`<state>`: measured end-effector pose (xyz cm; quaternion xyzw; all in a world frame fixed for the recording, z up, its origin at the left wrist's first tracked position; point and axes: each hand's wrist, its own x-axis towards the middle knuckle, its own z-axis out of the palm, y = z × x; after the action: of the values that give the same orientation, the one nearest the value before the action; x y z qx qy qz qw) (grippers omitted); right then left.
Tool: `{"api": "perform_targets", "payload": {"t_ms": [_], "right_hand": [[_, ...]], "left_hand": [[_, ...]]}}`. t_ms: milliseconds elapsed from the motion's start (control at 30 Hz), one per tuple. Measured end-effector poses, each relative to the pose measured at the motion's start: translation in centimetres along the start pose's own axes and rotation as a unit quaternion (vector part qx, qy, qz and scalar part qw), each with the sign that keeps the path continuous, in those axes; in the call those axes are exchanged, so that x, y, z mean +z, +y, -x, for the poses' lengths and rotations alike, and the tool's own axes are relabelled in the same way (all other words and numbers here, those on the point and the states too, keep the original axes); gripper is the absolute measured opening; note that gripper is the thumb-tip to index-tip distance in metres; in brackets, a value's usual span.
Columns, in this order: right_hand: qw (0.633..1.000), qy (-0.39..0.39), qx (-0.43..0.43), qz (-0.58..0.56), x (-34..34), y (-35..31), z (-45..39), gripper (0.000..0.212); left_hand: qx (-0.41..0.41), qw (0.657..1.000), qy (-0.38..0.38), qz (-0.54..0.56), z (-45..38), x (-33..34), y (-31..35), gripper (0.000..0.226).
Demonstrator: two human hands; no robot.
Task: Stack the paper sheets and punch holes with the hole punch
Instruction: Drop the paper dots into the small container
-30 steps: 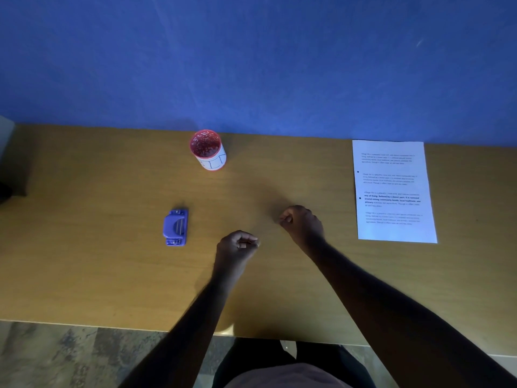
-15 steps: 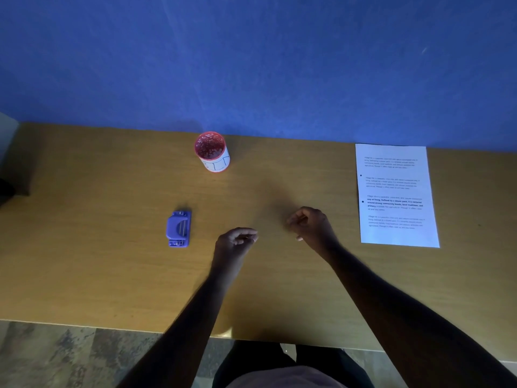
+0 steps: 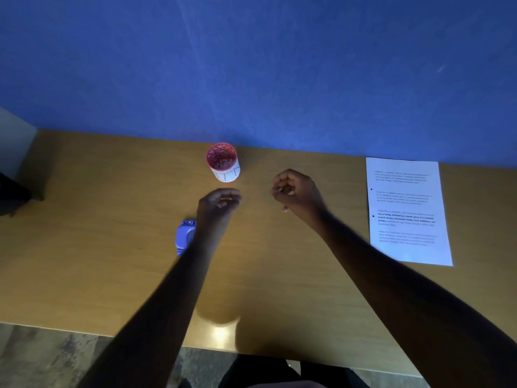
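Both hands hover empty above the wooden bench (image 3: 84, 247), fingers loosely curled: the left hand (image 3: 219, 203) near the red-rimmed white cup (image 3: 223, 163), the right hand (image 3: 296, 191) mid-bench. Neither grip holds anything. The printed white paper sheets (image 3: 407, 211) lie flat far right by the blue wall, seemingly already stacked. The small purple hole punch (image 3: 184, 238) rests left, partly behind the left forearm, within easy reach.

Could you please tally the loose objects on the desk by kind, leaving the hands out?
Paper sheets or stacks: 1 visible (separate layers cannot be told)
Hole punch: 1
Cup: 1
Total: 3
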<state>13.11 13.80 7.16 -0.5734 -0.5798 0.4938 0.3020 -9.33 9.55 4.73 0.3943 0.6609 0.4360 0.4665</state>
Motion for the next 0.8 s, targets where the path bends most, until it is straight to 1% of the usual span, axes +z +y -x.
{"api": "perform_targets", "payload": {"t_ms": [100,233,300,400,467,567,667,733,800], "right_hand": [[0.999,-0.011,-0.045,0.014,1.5,-2.4,-2.8,0.012],[0.994,-0.032,-0.095,0.046,3.6,-5.2,-6.6,0.008],[0.991,-0.042,-0.108,0.061,4.6,-6.1,-8.4,0.011],[0.988,-0.047,-0.117,0.086,5.7,-6.7,-10.4,0.018],[0.986,-0.050,-0.121,0.101,6.2,-6.7,-11.4,0.018],[0.985,-0.056,-0.114,0.116,6.5,-6.6,-12.5,0.013],[0.985,-0.058,-0.106,0.124,6.6,-6.5,-13.3,0.010],[0.983,-0.061,-0.111,0.133,6.7,-6.7,-13.4,0.010],[0.982,-0.067,-0.114,0.136,6.7,-6.8,-13.6,0.013]], "left_hand": [[0.043,0.998,0.002,-0.038,-3.1,-1.2,2.2,0.012],[0.091,0.987,-0.013,-0.129,-7.1,-2.6,5.0,0.011],[0.098,0.983,-0.027,-0.155,-8.6,-3.1,6.1,0.012],[0.119,0.965,-0.044,-0.231,-10.2,-3.6,6.9,0.016],[0.125,0.955,-0.055,-0.264,-11.0,-3.8,7.2,0.017],[0.119,0.948,-0.072,-0.287,-11.9,-4.0,7.4,0.021],[0.116,0.943,-0.083,-0.300,-12.4,-4.0,7.8,0.016],[0.113,0.943,-0.083,-0.303,-12.5,-3.9,8.0,0.015],[0.111,0.943,-0.078,-0.305,-12.5,-3.9,8.2,0.020]]}}
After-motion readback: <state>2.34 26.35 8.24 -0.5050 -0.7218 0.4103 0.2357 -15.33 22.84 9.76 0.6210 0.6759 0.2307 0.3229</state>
